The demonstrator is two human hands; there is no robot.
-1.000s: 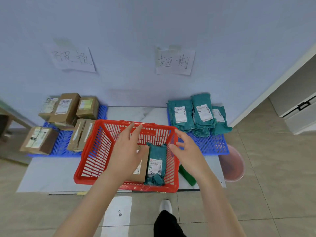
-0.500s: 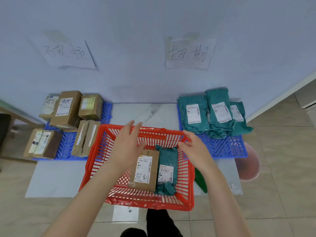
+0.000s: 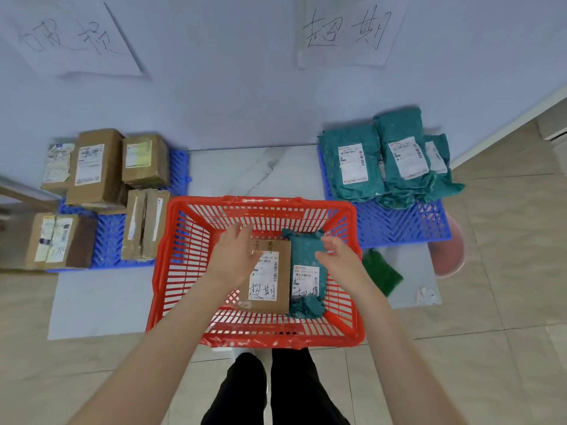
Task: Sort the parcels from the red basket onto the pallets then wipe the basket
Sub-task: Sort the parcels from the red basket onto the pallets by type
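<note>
The red basket (image 3: pixel 184 256) sits on a pale marble-patterned slab (image 3: pixel 245 170) on the floor, between two blue pallets. Two parcels lie side by side on its bottom: a brown cardboard box (image 3: pixel 273 299) with a white label and handwriting, and, touching its right side, a teal bag (image 3: pixel 306 256) with its own label.

The person leans over it with both arms inside. The left hand (image 3: pixel 236 256) is spread flat over the upper left corner of the brown cardboard box, fingers straight, its grip open and around nothing; I cannot tell whether the palm touches the box. The right hand (image 3: pixel 337 259) hangs over the right edge of the teal bag, fingers loosely bent, grip slack and empty.

The left pallet (image 3: pixel 109 240) carries several cardboard boxes (image 3: pixel 98 167). The right pallet (image 3: pixel 399 222) carries a pile of teal bags (image 3: pixel 383 157). A green cloth (image 3: pixel 382 271) lies just right of the basket, near a pink basin (image 3: pixel 451 256). A handwritten paper sign (image 3: pixel 343 29) hangs on the wall above each pallet.
</note>
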